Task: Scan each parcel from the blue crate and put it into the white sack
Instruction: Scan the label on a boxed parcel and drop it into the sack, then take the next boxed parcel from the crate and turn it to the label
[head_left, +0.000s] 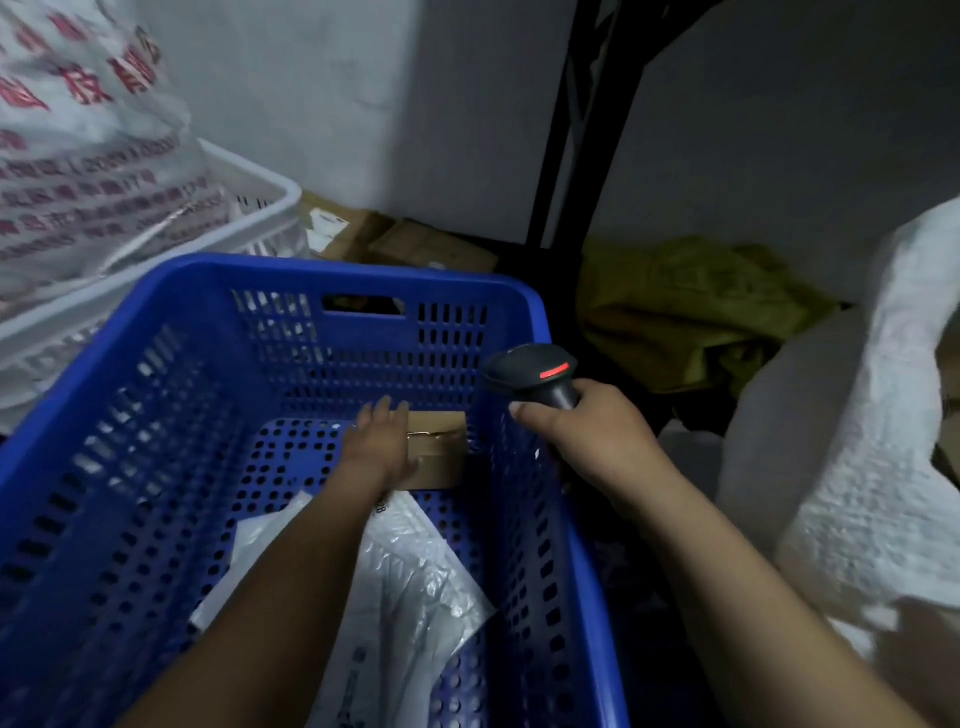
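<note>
The left hand (382, 441) is lying straight-fingered on a small brown cardboard box (439, 462) at the far end of the blue crate (363, 273); the right hand (587, 431) is gripping a black scanner (535, 376).

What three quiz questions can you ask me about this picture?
1. True or false: the right hand holds the scanner.
2. What does the left hand touch? A) a brown box B) a red ball C) a book
3. Fill the gap: the brown box lies inside the ___ crate.

Key: 1 true; 2 A; 3 blue.
</note>
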